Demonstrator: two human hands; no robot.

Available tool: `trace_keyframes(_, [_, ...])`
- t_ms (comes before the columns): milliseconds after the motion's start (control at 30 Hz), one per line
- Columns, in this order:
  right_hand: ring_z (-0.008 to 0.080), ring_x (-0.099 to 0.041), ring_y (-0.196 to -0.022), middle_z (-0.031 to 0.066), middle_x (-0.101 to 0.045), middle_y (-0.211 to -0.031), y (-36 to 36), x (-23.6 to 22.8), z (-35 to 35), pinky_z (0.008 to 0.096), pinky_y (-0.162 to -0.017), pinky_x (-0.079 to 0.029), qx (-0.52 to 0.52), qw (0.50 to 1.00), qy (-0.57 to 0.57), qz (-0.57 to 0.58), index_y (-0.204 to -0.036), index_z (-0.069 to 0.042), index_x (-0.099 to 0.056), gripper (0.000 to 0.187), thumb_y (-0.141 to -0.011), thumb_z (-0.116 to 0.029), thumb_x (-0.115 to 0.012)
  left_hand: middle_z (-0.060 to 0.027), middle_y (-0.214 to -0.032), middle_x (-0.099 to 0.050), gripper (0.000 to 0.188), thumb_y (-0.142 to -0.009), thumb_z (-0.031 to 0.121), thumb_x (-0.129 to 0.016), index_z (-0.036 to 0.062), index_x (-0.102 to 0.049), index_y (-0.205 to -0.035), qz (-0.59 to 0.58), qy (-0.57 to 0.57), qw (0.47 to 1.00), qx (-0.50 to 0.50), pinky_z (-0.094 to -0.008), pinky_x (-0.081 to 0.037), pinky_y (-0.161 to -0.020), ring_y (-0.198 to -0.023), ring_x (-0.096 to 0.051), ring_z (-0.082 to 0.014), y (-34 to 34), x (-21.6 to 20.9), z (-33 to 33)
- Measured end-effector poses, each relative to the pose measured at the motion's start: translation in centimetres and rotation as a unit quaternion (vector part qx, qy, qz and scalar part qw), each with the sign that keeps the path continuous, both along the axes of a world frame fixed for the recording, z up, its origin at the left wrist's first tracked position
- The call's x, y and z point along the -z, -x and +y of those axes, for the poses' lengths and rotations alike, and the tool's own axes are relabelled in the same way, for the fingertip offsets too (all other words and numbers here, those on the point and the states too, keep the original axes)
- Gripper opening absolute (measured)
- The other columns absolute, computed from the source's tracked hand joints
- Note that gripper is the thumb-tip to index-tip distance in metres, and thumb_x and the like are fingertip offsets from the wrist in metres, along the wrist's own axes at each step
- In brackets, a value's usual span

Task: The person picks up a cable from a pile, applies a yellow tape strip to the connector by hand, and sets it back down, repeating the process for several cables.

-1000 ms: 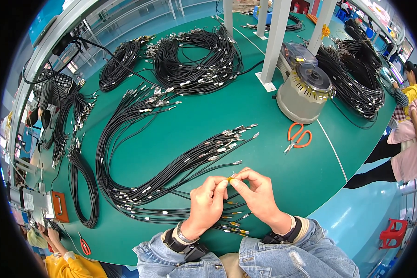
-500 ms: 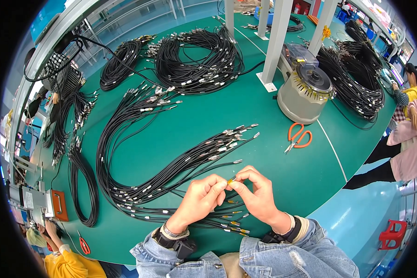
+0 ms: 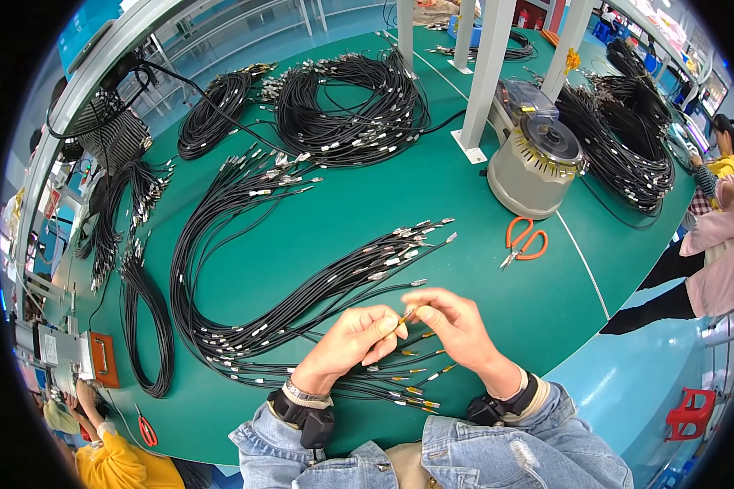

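Between my hands is a cable end (image 3: 404, 317) with yellow tape on it. My left hand (image 3: 347, 344) pinches it between thumb and forefinger. My right hand (image 3: 458, 332) has its thumb and forefinger closed at the tip, partly covering it. Under and beside my hands lie black cables (image 3: 302, 328) in a long curved bundle, with silvery connectors and small white labels. Several nearby cable ends (image 3: 414, 391) carry yellow tape, while the upper group of connectors (image 3: 416, 236) shows none.
A round tape dispenser (image 3: 534, 183) with yellow strips around its rim stands by a grey post (image 3: 483, 90). Orange-handled scissors (image 3: 527, 244) lie before it. Coiled cables (image 3: 347, 106) sit on the green table (image 3: 497, 301). Co-workers are at both sides; a red stool (image 3: 691, 413) is at right.
My right hand's fingers have shifted slightly at the taped tip, and its wrist has moved a little right. The left hand still pinches the cable end. More taped ends show beneath the right hand.
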State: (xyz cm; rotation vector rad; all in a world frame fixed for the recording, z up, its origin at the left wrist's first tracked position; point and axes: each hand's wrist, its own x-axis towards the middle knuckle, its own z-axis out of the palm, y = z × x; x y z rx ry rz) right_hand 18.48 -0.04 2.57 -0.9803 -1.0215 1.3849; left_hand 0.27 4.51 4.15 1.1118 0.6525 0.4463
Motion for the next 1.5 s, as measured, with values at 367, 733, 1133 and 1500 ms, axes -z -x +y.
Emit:
trace_keyframes(367, [0.013, -0.051, -0.083, 0.0067, -0.06, -0.09, -0.8, 1.4, 0.4, 0.0267, -0.076, -0.041, -0.004, 0.995, -0.102, -0.016, -0.096, 0.001, -0.063, 0.011, -0.087, -0.005, -0.058, -0.0024, -0.061, -0.057, 0.013, -0.09, 0.015, -0.058, 0.0024, -0.059, -0.093, 0.12, -0.253, 0.95, -0.139, -0.0212, -0.036, -0.043, -0.045, -0.047, -0.0069, -2.2, 0.5, -1.7])
trace_keyframes(733, [0.0168, -0.056, -0.082, 0.0066, -0.059, -0.087, -3.3, 0.5, 0.2, 0.0285, -0.075, -0.044, -0.088, 0.991, -0.055, -0.084, -0.094, -0.001, -0.062, 0.01, -0.087, -0.006, -0.058, -0.0105, -0.073, -0.065, 0.012, -0.08, 0.008, -0.066, 0.0031, -0.063, -0.09, 0.201, -0.427, 0.868, -0.153, -0.0278, -0.046, -0.052, -0.056, -0.059, -0.0177, -2.2, 0.8, -2.3])
trace_keyframes(1133, [0.0156, -0.056, -0.08, 0.0056, -0.061, -0.084, -6.8, 0.2, 1.0, 0.0297, -0.074, -0.046, -0.153, 0.884, -0.2, -0.394, -0.092, -0.002, -0.063, 0.011, -0.083, -0.007, -0.062, -0.0089, -0.087, -0.06, 0.017, -0.073, 0.009, -0.069, 0.0053, -0.063, -0.088, 0.328, -0.648, 0.674, -0.139, -0.0359, -0.044, -0.068, -0.074, -0.055, -0.0254, -0.8, 3.3, 1.7])
trace_keyframes(1500, [0.0116, -0.057, -0.076, 0.0067, -0.063, -0.084, -4.0, 0.0, 3.8, 0.0255, -0.07, -0.047, -0.087, 0.983, 0.032, -0.161, -0.096, 0.004, -0.06, 0.017, -0.09, -0.011, -0.054, -0.0066, -0.072, -0.06, 0.009, -0.072, 0.006, -0.069, 0.0027, -0.061, -0.076, 0.263, -0.569, 0.755, -0.192, -0.0357, -0.044, -0.066, -0.071, -0.054, -0.0259, -0.9, 2.3, 0.5])
